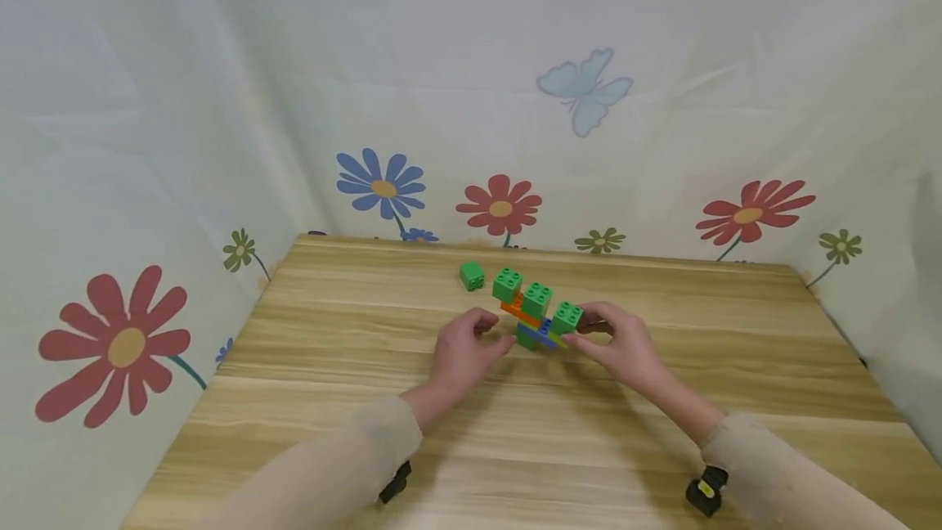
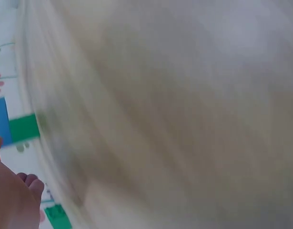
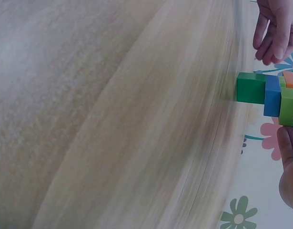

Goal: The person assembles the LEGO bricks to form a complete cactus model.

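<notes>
A stepped build of toy building blocks (image 1: pixel 537 299) stands on the wooden table, with green blocks on top, orange, blue and lime blocks between, and a green block at the bottom. My right hand (image 1: pixel 621 346) pinches its right end, thumb in front and fingers behind, by the lime block (image 3: pixel 287 106) and the green block on it. To the left of the build is my left hand (image 1: pixel 464 350), fingers loosely bent; the right wrist view shows a gap between it and the blocks. The left wrist view catches the blue block (image 2: pixel 2 119) and bottom green block (image 2: pixel 25 128).
A loose green block (image 1: pixel 472 276) lies tipped on its side behind the left hand, studs toward me. Behind the wooden table (image 1: pixel 353 309) hangs a white cloth (image 1: pixel 456 105) printed with flowers and a butterfly. Black wrist devices (image 1: pixel 706 491) sit under both sleeves.
</notes>
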A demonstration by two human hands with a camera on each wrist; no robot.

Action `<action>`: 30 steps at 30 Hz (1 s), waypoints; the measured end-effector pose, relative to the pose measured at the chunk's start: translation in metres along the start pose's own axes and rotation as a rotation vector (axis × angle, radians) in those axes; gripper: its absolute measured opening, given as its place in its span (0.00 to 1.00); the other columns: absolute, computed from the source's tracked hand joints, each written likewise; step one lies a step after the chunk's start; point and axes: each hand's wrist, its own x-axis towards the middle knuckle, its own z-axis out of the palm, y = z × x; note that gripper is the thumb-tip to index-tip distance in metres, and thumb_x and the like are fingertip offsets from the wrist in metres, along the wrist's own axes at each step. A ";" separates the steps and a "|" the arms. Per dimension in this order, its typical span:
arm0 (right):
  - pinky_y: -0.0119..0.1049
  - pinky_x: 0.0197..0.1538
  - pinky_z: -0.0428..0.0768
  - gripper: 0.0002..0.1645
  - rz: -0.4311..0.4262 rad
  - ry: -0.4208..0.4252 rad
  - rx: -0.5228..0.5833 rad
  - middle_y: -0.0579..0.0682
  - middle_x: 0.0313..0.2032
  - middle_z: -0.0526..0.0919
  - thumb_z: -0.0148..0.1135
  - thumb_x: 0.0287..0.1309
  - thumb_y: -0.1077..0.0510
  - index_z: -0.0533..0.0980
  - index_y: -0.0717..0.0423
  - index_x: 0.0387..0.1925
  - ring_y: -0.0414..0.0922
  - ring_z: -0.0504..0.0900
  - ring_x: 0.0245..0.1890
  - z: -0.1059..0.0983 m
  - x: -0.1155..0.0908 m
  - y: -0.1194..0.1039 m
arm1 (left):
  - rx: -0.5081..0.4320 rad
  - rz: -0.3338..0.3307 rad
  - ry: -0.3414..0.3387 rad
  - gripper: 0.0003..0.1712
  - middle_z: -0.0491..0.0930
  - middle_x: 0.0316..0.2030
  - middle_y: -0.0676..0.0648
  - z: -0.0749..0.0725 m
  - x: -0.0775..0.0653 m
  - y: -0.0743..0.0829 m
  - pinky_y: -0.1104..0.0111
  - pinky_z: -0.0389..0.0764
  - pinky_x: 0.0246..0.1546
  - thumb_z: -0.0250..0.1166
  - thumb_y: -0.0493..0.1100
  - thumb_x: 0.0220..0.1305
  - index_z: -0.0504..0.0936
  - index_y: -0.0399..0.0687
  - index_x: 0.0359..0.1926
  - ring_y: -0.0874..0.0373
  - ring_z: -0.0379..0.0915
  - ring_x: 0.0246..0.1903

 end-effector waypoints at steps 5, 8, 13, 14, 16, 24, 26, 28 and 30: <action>0.54 0.55 0.88 0.25 0.011 -0.007 0.009 0.53 0.44 0.88 0.81 0.59 0.61 0.83 0.60 0.56 0.52 0.89 0.46 -0.001 0.001 -0.002 | 0.082 0.020 -0.063 0.22 0.87 0.55 0.40 -0.028 0.013 -0.003 0.50 0.83 0.60 0.79 0.44 0.64 0.86 0.39 0.55 0.43 0.83 0.56; 0.56 0.55 0.87 0.25 0.017 -0.012 0.014 0.52 0.44 0.88 0.80 0.59 0.61 0.83 0.60 0.57 0.52 0.89 0.46 0.000 0.002 -0.002 | 0.183 0.061 -0.105 0.25 0.86 0.58 0.41 -0.042 0.025 -0.006 0.50 0.82 0.62 0.79 0.45 0.65 0.85 0.40 0.60 0.44 0.82 0.58; 0.58 0.56 0.86 0.25 0.018 -0.014 0.019 0.52 0.44 0.87 0.81 0.59 0.61 0.83 0.60 0.57 0.51 0.89 0.46 0.001 0.004 -0.002 | 0.373 0.159 -0.192 0.29 0.83 0.63 0.43 -0.061 0.049 -0.010 0.50 0.78 0.68 0.78 0.46 0.66 0.83 0.44 0.65 0.44 0.78 0.64; 0.58 0.56 0.86 0.25 0.018 -0.014 0.020 0.52 0.44 0.87 0.81 0.59 0.60 0.83 0.60 0.57 0.51 0.89 0.46 0.002 0.004 -0.002 | 0.401 0.170 -0.213 0.29 0.82 0.64 0.44 -0.064 0.053 -0.010 0.50 0.77 0.69 0.78 0.46 0.67 0.83 0.44 0.66 0.45 0.77 0.65; 0.58 0.56 0.87 0.25 0.021 -0.014 0.021 0.52 0.44 0.88 0.81 0.59 0.60 0.83 0.60 0.57 0.51 0.89 0.46 0.002 0.004 -0.002 | 0.444 0.191 -0.248 0.30 0.81 0.65 0.44 -0.069 0.062 -0.011 0.49 0.76 0.70 0.77 0.45 0.67 0.82 0.45 0.67 0.45 0.76 0.67; 0.54 0.55 0.87 0.25 0.030 -0.017 0.028 0.52 0.45 0.88 0.80 0.60 0.60 0.82 0.60 0.57 0.50 0.89 0.46 0.001 0.004 -0.001 | 0.564 0.282 -0.355 0.31 0.79 0.69 0.42 -0.075 0.092 -0.021 0.50 0.73 0.72 0.75 0.42 0.68 0.80 0.44 0.70 0.44 0.74 0.70; 0.51 0.55 0.88 0.25 0.027 -0.013 0.028 0.53 0.45 0.88 0.80 0.60 0.61 0.82 0.60 0.57 0.50 0.89 0.45 0.001 0.003 -0.002 | 0.561 0.276 -0.374 0.31 0.78 0.70 0.42 -0.074 0.098 -0.024 0.50 0.72 0.73 0.74 0.41 0.69 0.79 0.44 0.70 0.44 0.73 0.71; 0.49 0.54 0.88 0.25 0.028 -0.009 0.029 0.54 0.44 0.88 0.81 0.59 0.61 0.82 0.60 0.56 0.50 0.89 0.45 0.000 0.002 -0.003 | 0.561 0.269 -0.391 0.30 0.78 0.70 0.42 -0.072 0.102 -0.027 0.50 0.71 0.74 0.73 0.41 0.69 0.79 0.44 0.70 0.44 0.72 0.71; 0.48 0.54 0.88 0.25 0.030 -0.007 0.029 0.54 0.44 0.88 0.81 0.59 0.62 0.83 0.61 0.56 0.50 0.89 0.45 -0.001 0.001 -0.003 | 0.569 0.259 -0.407 0.30 0.77 0.70 0.42 -0.071 0.106 -0.030 0.50 0.70 0.75 0.72 0.41 0.70 0.79 0.44 0.71 0.44 0.71 0.72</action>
